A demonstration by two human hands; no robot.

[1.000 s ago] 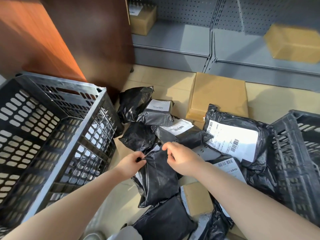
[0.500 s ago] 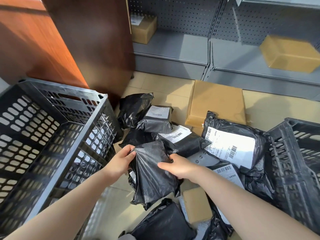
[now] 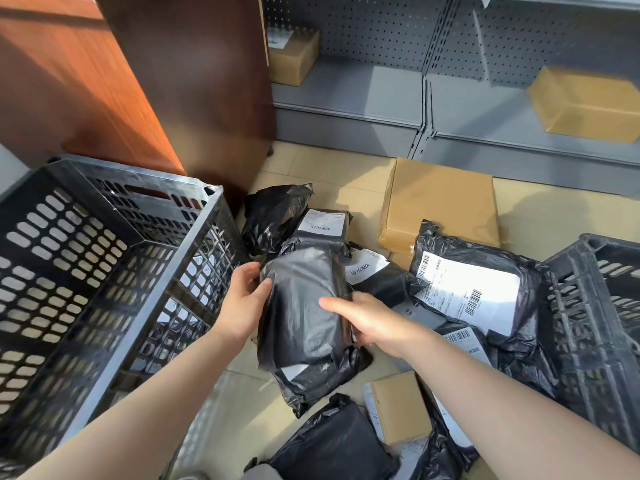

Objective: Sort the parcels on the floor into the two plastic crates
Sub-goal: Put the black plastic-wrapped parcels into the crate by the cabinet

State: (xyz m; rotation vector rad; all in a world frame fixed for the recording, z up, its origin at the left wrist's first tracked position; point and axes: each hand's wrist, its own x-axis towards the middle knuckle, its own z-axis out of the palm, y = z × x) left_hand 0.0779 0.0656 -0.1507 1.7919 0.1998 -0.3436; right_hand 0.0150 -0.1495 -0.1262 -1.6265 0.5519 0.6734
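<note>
A black plastic parcel (image 3: 304, 313) is held up above the pile between both hands. My left hand (image 3: 242, 303) grips its left edge, thumb on the front. My right hand (image 3: 367, 320) holds its right side, thumb laid across the front and fingers behind. A large black crate (image 3: 104, 271) stands on the left, its inside showing no parcels. A second dark crate (image 3: 595, 306) stands at the right edge. Several black parcels lie on the floor, among them one with a big white label (image 3: 467, 292) and a flat cardboard box (image 3: 440, 202).
A small cardboard box (image 3: 398, 407) and another black bag (image 3: 332, 448) lie near me on the tiled floor. A wooden cabinet (image 3: 156, 81) rises behind the left crate. Grey metal shelving (image 3: 381, 98) at the back holds two cardboard boxes.
Both hands took hold of the black parcel on the pile and lifted it, turning it upright in front of me. The other parcels stayed put.
</note>
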